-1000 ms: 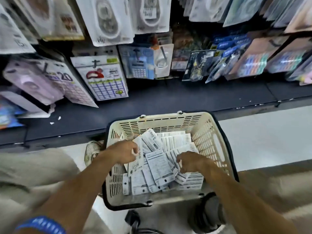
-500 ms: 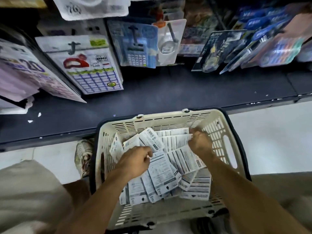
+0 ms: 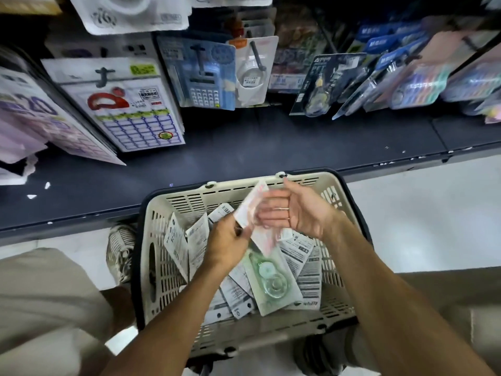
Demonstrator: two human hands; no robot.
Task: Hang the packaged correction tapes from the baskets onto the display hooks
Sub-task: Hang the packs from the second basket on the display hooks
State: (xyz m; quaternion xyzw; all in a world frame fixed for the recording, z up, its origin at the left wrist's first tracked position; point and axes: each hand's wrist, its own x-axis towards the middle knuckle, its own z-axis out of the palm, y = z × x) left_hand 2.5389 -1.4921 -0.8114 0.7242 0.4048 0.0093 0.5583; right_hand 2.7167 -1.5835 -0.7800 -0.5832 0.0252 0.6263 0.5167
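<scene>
Cream plastic frames the whole job: the basket [image 3: 173, 213] sits on the floor against the dark bottom shelf [image 3: 244, 147], with a loose heap of packaged correction tapes [image 3: 301, 256] lying mostly printed side up inside it. What is new is that I now have packs off the heap. My left hand [image 3: 227, 240] and right hand [image 3: 295, 213] meet above the basket's far half, and between them is a small pinkish sheaf of packs [image 3: 250, 210], blurred by motion. The right hand's fingers [image 3: 271, 213] are curled round the sheaf's far side; the left hand pinches its near edge, though the exact hold on that side is hard to read. One green pack [image 3: 271, 278] lies face up just below my hands, its two clear reels showing.

Half a second ago both hands were down in the heap, the left near the middle and the right at the far right corner, sorting flat among the cards. A second ago they were lower still, and the view took in more of the hanging stock above.

I judge the picking step to be about done for this batch; squaring the hang holes comes next, then a reach up to a hook. None of these packs hangs yet.
</scene>
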